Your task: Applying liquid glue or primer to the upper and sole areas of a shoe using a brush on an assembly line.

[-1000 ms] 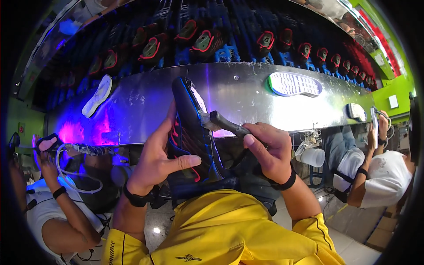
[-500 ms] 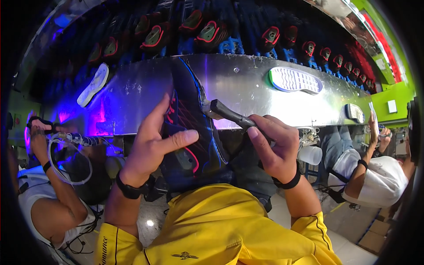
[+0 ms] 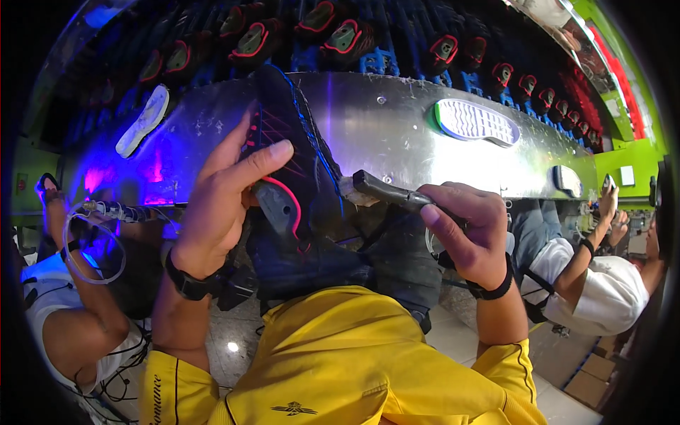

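My left hand (image 3: 230, 180) is closed around a dark shoe upper (image 3: 308, 138) with red trim and a blue line along its lower edge, its thumb lying over the side. A grey last insert (image 3: 278, 202) shows in the shoe's red-rimmed opening. The toe points away over the metal bench, and the heel end is towards me. In my right hand (image 3: 473, 230) is a brush (image 3: 388, 191) with a black handle, gripped between thumb and fingers. Its pale bristles touch the shoe's edge near the heel.
A metal bench (image 3: 382, 134) crosses ahead, with a white sole (image 3: 144, 122) at left and white-and-green soles (image 3: 478, 122) at right. Behind it, dark shoes (image 3: 347, 39) hang on blue racks. Co-workers sit on both sides, one in a white shirt (image 3: 605, 283) at right.
The shoe has shifted away and slightly left with my left hand. My right hand has moved right, and the brush now sits closer to the heel along the shoe's edge.
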The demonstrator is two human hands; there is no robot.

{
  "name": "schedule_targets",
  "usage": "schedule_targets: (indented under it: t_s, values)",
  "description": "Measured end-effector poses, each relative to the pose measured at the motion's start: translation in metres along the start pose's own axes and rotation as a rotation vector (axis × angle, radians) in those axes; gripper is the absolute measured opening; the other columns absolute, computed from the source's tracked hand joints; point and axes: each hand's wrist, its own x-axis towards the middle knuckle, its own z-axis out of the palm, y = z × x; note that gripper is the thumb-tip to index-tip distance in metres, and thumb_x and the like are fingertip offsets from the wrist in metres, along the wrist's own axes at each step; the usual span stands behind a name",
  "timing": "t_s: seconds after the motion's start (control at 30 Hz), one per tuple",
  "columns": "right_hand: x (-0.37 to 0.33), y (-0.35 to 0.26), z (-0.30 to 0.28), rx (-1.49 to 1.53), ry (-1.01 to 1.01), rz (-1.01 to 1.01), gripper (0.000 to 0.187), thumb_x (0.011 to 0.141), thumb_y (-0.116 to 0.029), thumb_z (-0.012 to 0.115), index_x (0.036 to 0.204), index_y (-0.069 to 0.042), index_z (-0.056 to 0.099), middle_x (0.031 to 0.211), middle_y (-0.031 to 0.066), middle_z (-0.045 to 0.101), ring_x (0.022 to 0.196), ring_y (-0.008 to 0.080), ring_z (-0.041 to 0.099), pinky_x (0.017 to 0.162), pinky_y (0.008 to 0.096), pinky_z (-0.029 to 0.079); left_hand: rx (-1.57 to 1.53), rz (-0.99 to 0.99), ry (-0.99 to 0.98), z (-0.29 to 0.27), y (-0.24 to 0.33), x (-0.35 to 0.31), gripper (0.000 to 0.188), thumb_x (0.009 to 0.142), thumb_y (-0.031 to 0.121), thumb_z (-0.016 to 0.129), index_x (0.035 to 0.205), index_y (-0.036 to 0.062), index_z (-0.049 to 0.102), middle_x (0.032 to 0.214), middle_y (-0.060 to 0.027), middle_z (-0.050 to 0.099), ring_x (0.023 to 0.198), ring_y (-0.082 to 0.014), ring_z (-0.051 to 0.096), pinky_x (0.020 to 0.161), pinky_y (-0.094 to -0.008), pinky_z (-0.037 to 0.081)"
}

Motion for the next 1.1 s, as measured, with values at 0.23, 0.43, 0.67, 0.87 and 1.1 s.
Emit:
schedule_targets:
  t_s: [0.23, 0.43, 0.67, 0.87, 1.1]
  values:
    - [0.018, -0.012, -0.015, -0.171, 0.062, -0.156, 0.021, 0.090, -0.006, 0.077, 0.109, 0.004, 0.079, 0.076, 0.0122, 0.069, 0.057, 0.0202, 0.061, 0.054, 0.0311, 0.045, -0.030, -0.109, 0.121, 0.007, -0.003, 0.004, 0.042, 0.107, 0.027, 0.070, 0.145, 0.0083, 0.064, 0.113, -0.0032, 0.077, 0.090, -0.0104, 0.078, 0.063, -0.0260, 0.065]
    - [0.036, -0.015, -0.030, -0.248, 0.068, -0.285, 0.021, 0.089, -0.005, 0.079, 0.107, 0.004, 0.079, 0.075, 0.0129, 0.070, 0.057, 0.0214, 0.063, 0.053, 0.0326, 0.048, -0.076, -0.215, 0.125, 0.018, 0.001, -0.006, 0.040, 0.110, 0.033, 0.066, 0.144, 0.0113, 0.064, 0.115, -0.0090, 0.078, 0.089, -0.0175, 0.079, 0.063, -0.0285, 0.063]
    - [0.050, -0.013, -0.042, -0.327, 0.094, -0.483, 0.022, 0.085, -0.006, 0.082, 0.105, 0.003, 0.080, 0.075, 0.0130, 0.070, 0.060, 0.0230, 0.067, 0.056, 0.0328, 0.051, -0.212, -0.326, -0.055, 0.000, -0.018, -0.012, 0.058, 0.112, 0.052, 0.055, 0.149, 0.0067, 0.057, 0.108, -0.0212, 0.077, 0.080, -0.0337, 0.080, 0.053, -0.0301, 0.062]
    - [0.057, 0.003, -0.045, -0.292, 0.123, -0.475, 0.025, 0.085, -0.012, 0.084, 0.105, 0.003, 0.082, 0.079, 0.0127, 0.073, 0.062, 0.0220, 0.068, 0.057, 0.0315, 0.053, -0.557, -0.616, -0.099, -0.003, -0.029, -0.013, 0.055, 0.113, 0.048, 0.048, 0.149, 0.0069, 0.053, 0.105, -0.0243, 0.072, 0.073, -0.0325, 0.077, 0.052, -0.0296, 0.059]
    - [0.051, 0.029, -0.038, -0.132, 0.150, -0.446, 0.027, 0.089, -0.013, 0.083, 0.108, 0.006, 0.081, 0.080, 0.0132, 0.073, 0.064, 0.0190, 0.067, 0.060, 0.0295, 0.052, -0.510, -0.715, -0.039, 0.019, -0.028, -0.022, 0.045, 0.113, 0.049, 0.049, 0.129, 0.0088, 0.062, 0.099, -0.0204, 0.070, 0.065, -0.0274, 0.072, 0.047, -0.0267, 0.054]
